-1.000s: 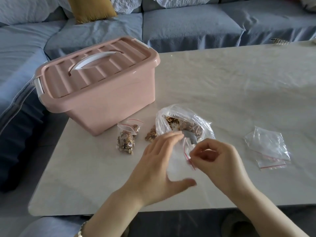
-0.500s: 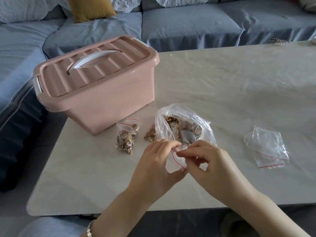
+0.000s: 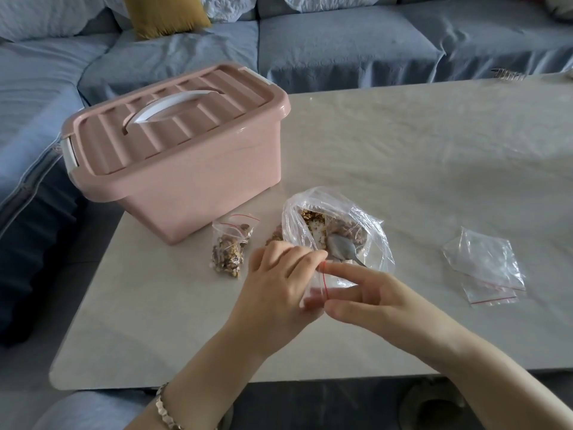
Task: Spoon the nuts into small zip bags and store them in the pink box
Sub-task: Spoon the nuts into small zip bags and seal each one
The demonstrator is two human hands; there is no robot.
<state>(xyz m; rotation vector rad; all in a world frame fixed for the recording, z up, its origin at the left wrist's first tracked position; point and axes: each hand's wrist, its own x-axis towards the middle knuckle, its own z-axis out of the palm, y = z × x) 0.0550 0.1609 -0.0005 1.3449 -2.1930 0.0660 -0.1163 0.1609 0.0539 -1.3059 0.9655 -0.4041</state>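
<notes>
Probably a home living room: blue sofa point(image 3: 341, 45), cushions point(image 3: 164, 12), low table point(image 3: 434, 169).

Both forearms are bare, with no sleeves showing. A silver-toned metal link bracelet point(image 3: 166, 411) circles the left wrist, near the frame's lower edge.

L hand point(image 3: 279, 283) & R hand point(image 3: 356, 293) meet fingertip to fingertip (both pinching shut), forearms angled in from below.
</notes>
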